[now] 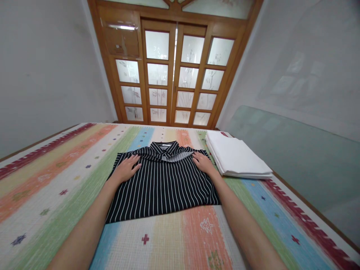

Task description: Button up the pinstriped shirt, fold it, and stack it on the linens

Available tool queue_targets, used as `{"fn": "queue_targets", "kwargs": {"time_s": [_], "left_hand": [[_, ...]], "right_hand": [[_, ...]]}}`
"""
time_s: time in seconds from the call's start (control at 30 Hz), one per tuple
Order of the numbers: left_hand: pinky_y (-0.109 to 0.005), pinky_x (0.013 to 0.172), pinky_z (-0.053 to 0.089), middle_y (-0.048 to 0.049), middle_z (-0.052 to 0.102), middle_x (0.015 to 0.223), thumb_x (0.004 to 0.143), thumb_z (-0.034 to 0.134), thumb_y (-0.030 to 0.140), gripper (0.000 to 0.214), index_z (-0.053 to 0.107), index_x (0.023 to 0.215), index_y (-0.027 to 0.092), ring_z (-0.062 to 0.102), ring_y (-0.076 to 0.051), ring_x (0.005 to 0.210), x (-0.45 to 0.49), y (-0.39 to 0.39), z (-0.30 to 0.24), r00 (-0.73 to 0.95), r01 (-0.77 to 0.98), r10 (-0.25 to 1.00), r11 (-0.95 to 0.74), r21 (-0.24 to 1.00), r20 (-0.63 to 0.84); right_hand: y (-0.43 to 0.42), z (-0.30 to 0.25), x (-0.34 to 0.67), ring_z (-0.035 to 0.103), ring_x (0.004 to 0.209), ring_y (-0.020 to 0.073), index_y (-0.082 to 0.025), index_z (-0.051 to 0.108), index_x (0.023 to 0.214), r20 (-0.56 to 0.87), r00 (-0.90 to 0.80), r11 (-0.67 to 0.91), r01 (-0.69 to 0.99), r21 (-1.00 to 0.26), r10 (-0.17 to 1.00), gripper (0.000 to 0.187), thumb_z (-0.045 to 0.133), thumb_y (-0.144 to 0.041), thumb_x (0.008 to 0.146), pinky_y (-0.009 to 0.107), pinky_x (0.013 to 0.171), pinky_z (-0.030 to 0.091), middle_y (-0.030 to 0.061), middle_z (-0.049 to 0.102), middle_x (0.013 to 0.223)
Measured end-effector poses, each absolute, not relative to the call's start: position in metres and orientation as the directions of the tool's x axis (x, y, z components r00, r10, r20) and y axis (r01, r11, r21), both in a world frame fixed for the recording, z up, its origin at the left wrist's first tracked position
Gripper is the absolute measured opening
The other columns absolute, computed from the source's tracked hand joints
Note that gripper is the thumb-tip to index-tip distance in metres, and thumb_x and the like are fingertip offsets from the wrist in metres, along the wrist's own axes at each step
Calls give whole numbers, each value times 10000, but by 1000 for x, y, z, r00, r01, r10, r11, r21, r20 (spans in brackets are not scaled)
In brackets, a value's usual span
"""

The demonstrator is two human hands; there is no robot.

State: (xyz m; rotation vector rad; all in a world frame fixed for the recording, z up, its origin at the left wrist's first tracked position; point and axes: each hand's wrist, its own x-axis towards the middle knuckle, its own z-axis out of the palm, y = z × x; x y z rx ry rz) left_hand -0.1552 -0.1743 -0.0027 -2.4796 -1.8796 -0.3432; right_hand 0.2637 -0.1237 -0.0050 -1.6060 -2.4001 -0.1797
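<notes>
A black shirt with white stripes (165, 187) lies folded on the patterned bed cover, its collar at the far side and its folded edge toward me. My left hand (127, 167) rests flat on the shirt's upper left part, fingers stretched toward the collar. On the upper right part lies my right hand (203, 162), palm down, with its fingertips at the edge of the folded-over cloth. Between the hands the fabric sags a little, showing a pale inner side below the collar. Neither hand grips the cloth.
A stack of folded white cloth (237, 155) lies just right of the shirt. The striped bed cover (70, 176) spreads beneath everything. A pale green headboard-like panel (298, 150) stands along the right side, and wooden glass-paned doors (171, 86) stand beyond the far edge.
</notes>
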Motion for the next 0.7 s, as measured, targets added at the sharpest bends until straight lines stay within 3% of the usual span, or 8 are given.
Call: {"fn": "queue_targets", "kwargs": {"time_s": [0.23,0.33,0.43,0.53,0.7], "left_hand": [[-499,1172,196,-84,261,1579,951,244,518,683,278,1521,143,198,-284,1470,-143,-179,7,109,993,992,-112,43,62],[-581,1136,216,-122,284,1569,934,291,516,710,245,1529,130,237,-350,1449,-134,-172,11,47,993,996,-54,103,73],[-636,1081,264,-181,362,1527,904,384,409,694,257,1516,109,308,-405,1405,-121,-158,16,55,980,989,-80,182,141],[-539,1112,281,-168,438,1484,818,477,241,666,357,1463,127,357,-348,1389,-106,-143,23,157,959,965,-199,200,209],[-412,1022,395,-88,654,1190,713,513,131,426,607,1124,196,553,-268,1161,-88,-128,30,299,901,899,-376,217,319]], "right_hand": [[-119,-9,261,248,1436,252,-76,385,1475,128,-263,272,960,-60,956,564,275,-377,1011,423,1161,214,127,293,1543],[-114,-7,253,233,1437,289,-50,362,1478,98,-203,210,975,-66,974,600,283,-407,1002,464,1155,195,162,281,1543],[-106,-2,238,233,1424,355,-25,365,1464,106,-144,151,986,-68,984,619,344,-406,977,520,1142,169,213,290,1528],[-101,4,217,217,1421,367,-44,361,1464,194,-139,157,984,-80,971,633,463,-345,917,502,1147,154,208,287,1532],[-97,10,181,357,1327,313,-103,534,1325,442,-328,412,905,-108,835,560,607,-234,786,419,1126,238,163,467,1412]]}}
